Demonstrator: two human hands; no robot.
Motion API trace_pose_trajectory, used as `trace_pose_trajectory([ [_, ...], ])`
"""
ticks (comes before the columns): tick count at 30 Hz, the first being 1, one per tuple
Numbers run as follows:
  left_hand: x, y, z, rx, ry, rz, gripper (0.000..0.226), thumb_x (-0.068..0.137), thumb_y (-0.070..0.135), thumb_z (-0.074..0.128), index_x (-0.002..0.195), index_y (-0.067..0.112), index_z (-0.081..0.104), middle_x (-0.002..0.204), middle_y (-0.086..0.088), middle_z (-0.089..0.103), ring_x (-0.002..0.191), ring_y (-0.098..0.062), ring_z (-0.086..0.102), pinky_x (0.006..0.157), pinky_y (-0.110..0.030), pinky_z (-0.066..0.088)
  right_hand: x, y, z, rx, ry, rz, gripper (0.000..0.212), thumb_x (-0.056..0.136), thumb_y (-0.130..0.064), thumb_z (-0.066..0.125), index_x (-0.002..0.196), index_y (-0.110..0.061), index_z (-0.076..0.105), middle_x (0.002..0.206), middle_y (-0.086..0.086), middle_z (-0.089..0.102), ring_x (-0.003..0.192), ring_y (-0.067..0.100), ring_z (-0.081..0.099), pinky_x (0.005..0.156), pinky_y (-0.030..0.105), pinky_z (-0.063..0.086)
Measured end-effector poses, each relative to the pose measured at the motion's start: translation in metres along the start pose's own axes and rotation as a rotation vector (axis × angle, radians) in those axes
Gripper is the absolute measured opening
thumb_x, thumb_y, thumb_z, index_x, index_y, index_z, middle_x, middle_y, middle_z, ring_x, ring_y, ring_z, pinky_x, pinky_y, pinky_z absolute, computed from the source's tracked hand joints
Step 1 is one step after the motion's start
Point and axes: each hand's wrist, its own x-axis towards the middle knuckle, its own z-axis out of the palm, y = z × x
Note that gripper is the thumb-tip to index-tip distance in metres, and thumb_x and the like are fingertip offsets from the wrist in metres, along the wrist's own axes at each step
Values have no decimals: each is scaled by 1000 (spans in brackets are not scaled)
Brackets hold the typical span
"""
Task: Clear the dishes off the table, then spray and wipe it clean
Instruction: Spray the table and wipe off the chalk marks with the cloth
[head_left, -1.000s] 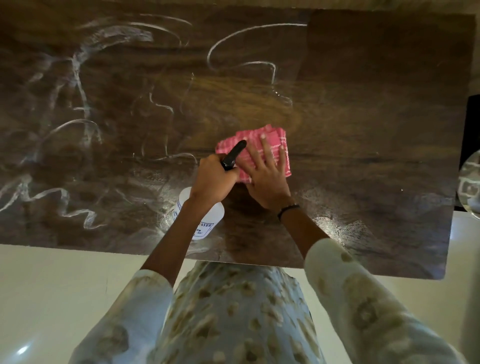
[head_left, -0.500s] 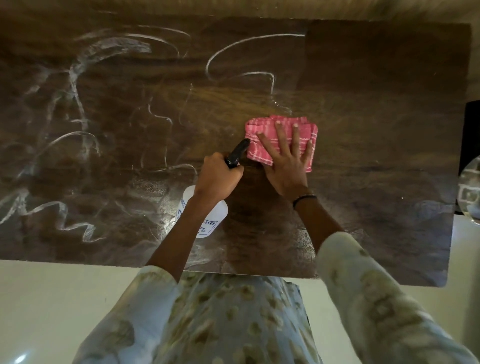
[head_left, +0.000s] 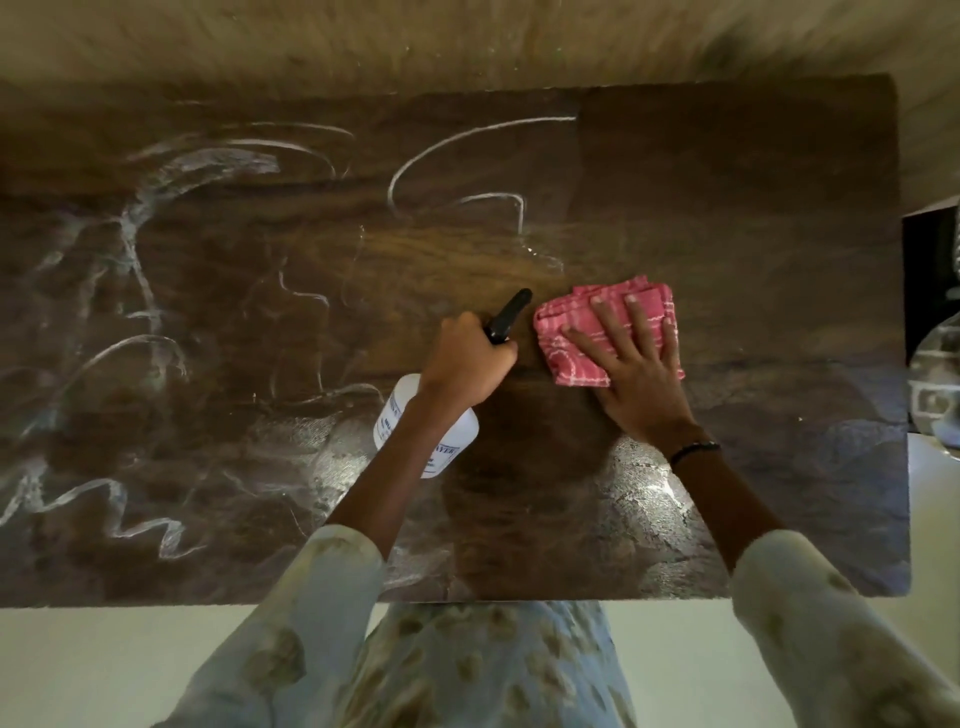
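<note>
From the head view, my right hand (head_left: 631, 371) lies flat on the folded pink cloth (head_left: 608, 332), fingers straight and spread, pressing it onto the dark wooden table (head_left: 753, 218); the palm and fingers cover much of the cloth, so only its far edge, its left side and a sliver at the right show. My left hand (head_left: 467, 366) is just left of that cloth, close but apart from it, fingers curled tight around the neck of the spray bottle (head_left: 431, 434). The fist hides the trigger and my fingertips, so I cannot tell whether the trigger is squeezed; only the black nozzle pokes out beyond my knuckles, aimed away from me, and the white body shows below my wrist with a label too blurred to read. Pale wet streaks and squiggles (head_left: 156, 332) cover the tabletop well to the left of my left hand and beyond both hands. Right of my right hand, past the table's edge, a rounded glass object (head_left: 935, 384) is cut off by the frame and hard to identify. A dark band (head_left: 693, 449) circles my right wrist.
</note>
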Motion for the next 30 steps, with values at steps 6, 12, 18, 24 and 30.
trace_pose_trajectory([
  [6, 17, 22, 5, 0, -11, 7, 24, 85, 15, 57, 62, 20, 50, 60, 3, 51, 53, -11, 49, 50, -24, 34, 12, -9, 1, 61, -1, 98, 61, 91, -52, 34, 148, -44, 16, 161, 1, 12, 148, 34, 2, 112, 67, 4],
  [12, 23, 22, -1, 12, 26, 9, 19, 84, 12, 57, 66, 16, 53, 62, 2, 52, 55, -13, 51, 49, -25, 38, 12, -10, 0, 49, 6, 90, 62, 90, -52, 34, 149, -44, 14, 161, 2, 11, 148, 34, 1, 112, 68, 4],
  [18, 27, 12, -10, 34, 38, -31, 24, 82, 9, 57, 62, 18, 49, 61, 1, 52, 53, -12, 50, 47, -22, 36, 13, -6, 2, 62, 19, 91, 66, 91, -47, 46, 148, -45, 14, 161, 1, 10, 148, 34, 2, 112, 67, 5],
  [24, 29, 2, -24, 30, 20, -24, 22, 83, 8, 57, 63, 14, 51, 59, -1, 50, 50, -12, 46, 46, -20, 35, 59, -12, -13, 150, 4, 215, 62, 88, -56, 32, 148, -43, 21, 161, 1, 11, 147, 37, 2, 108, 71, 1],
  [30, 33, -2, -37, -2, 105, -35, 20, 82, 13, 60, 64, 12, 54, 62, -7, 54, 57, -20, 52, 50, -26, 39, 120, -61, -23, 157, -41, 201, 69, 87, -63, 29, 150, -40, 14, 162, 4, 0, 146, 39, -7, 106, 68, -10],
])
